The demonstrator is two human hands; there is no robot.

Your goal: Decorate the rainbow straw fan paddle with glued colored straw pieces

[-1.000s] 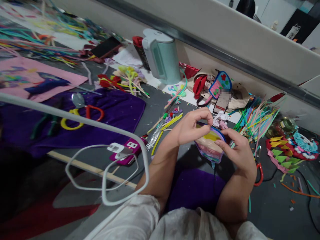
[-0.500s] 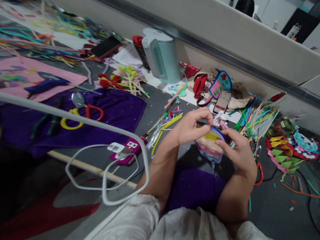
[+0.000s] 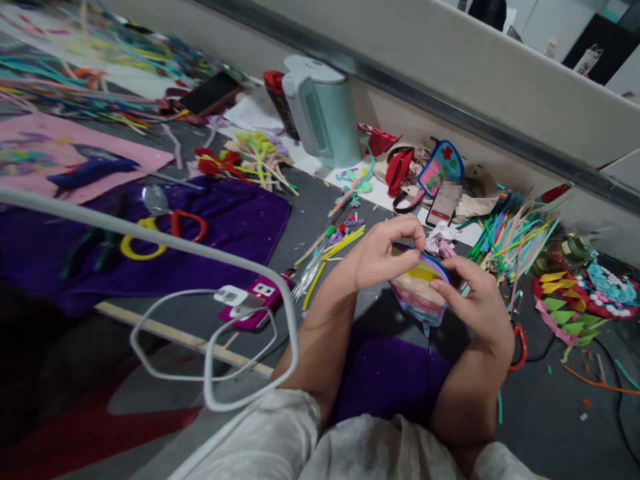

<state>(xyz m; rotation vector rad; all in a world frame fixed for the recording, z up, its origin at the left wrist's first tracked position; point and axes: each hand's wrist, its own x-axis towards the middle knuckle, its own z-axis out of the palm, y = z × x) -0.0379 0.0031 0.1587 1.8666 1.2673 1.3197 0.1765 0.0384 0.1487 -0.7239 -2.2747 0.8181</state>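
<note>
Between my hands is a small craft piece (image 3: 421,293), striped in yellow, cream, pink and teal, with a purple-blue fuzzy rim like pipe cleaner. My left hand (image 3: 393,250) pinches its upper edge, thumb and bent forefinger close together. On the right edge, the thumb and forefinger of my right hand (image 3: 475,293) are closed on the rim. The piece is held tilted above the grey table, over the far side of a purple cloth (image 3: 390,380). My fingers hide parts of its top and right edges.
Left lie yellow-and-red-handled scissors (image 3: 165,233) on a larger purple cloth (image 3: 240,233). A white cable (image 3: 295,333) loops by a magenta power strip (image 3: 257,303). Behind stand a mint kettle (image 3: 325,113) and pipe cleaners (image 3: 515,230). Red-handled scissors (image 3: 520,347) lie right.
</note>
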